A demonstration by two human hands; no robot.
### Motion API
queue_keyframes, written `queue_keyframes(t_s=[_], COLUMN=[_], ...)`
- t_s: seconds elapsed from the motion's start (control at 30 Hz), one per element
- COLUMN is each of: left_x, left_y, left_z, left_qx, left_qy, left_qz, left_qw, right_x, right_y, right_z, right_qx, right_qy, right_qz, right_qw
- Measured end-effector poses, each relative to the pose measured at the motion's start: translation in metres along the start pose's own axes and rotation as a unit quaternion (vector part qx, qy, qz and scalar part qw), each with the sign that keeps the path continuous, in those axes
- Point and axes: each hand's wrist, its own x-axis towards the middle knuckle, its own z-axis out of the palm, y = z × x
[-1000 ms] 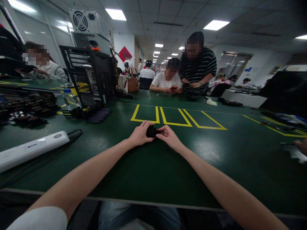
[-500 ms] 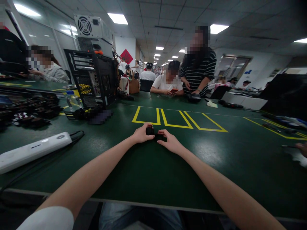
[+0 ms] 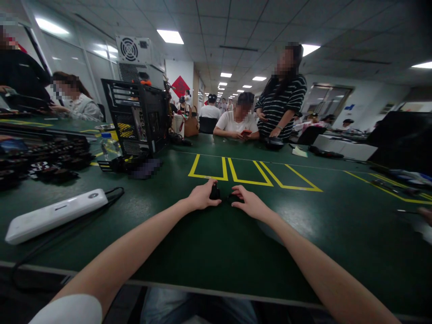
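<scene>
Out over the green table [image 3: 209, 252], my left hand [image 3: 202, 197] is closed around a small black rounded object [image 3: 215, 193], gripping it between thumb and fingers. Just to the right, my right hand [image 3: 249, 201] curls its thumb and fingers about a small thin black piece [image 3: 232, 198]. A narrow gap separates the two black parts. Both are dark and small, so their exact kind cannot be made out. Yellow tape outlines [image 3: 249, 182] lie on the table just beyond my hands.
A white power strip [image 3: 57, 216] with a black cord lies at left. Behind it are a pile of black parts [image 3: 50, 157], a water bottle [image 3: 110, 146] and an open computer case [image 3: 141, 117]. Across the table, one person [image 3: 236, 119] sits and another [image 3: 283, 99] stands.
My hands have drawn slightly apart, and the black piece at my right hand is now separated from the black object in my left. The view has tilted slightly upward.
</scene>
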Motion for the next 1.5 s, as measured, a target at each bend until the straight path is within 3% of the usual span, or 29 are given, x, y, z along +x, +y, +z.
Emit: queue_keyframes(t_s=[0.17,0.27,0.37,0.53,0.67,0.77,0.93,1.13,1.3,1.5], left_x=[-0.022,-0.047,-0.080,-0.127,-0.144,-0.149,-0.163,-0.192,-0.210,-0.229], left_y=[0.038,0.058,0.069,0.070,0.065,0.061,0.047,0.001,-0.036,-0.063], left_z=[-0.025,-0.038,-0.045,-0.050,-0.046,-0.042,-0.054,-0.088,-0.104,-0.113], left_qx=[0.128,0.174,0.188,0.154,0.071,0.022,0.015,0.071,0.113,0.144], left_qy=[-0.103,-0.154,-0.170,-0.141,-0.104,-0.069,-0.012,0.029,0.058,0.083], left_qz=[0.155,0.179,0.152,0.068,0.001,-0.028,-0.085,-0.166,-0.207,-0.267], left_qw=[0.974,0.956,0.956,0.976,0.992,0.997,0.996,0.983,0.970,0.949], right_x=[-0.022,-0.038,-0.051,-0.063,-0.065,-0.068,-0.070,-0.052,-0.042,-0.040], right_y=[-0.034,-0.062,-0.084,-0.101,-0.109,-0.111,-0.105,-0.087,-0.073,-0.065], right_z=[-0.004,0.003,0.020,0.054,0.068,0.069,0.055,0.032,0.027,0.022], right_qx=[0.041,0.088,0.162,0.254,0.287,0.232,0.131,0.115,0.078,0.038], right_qy=[-0.095,-0.109,-0.129,-0.125,-0.128,-0.122,-0.079,-0.026,-0.030,-0.053], right_qz=[-0.044,-0.047,-0.023,0.003,-0.004,-0.038,-0.100,-0.102,-0.103,-0.112], right_qw=[0.994,0.989,0.978,0.959,0.949,0.964,0.983,0.988,0.991,0.992])
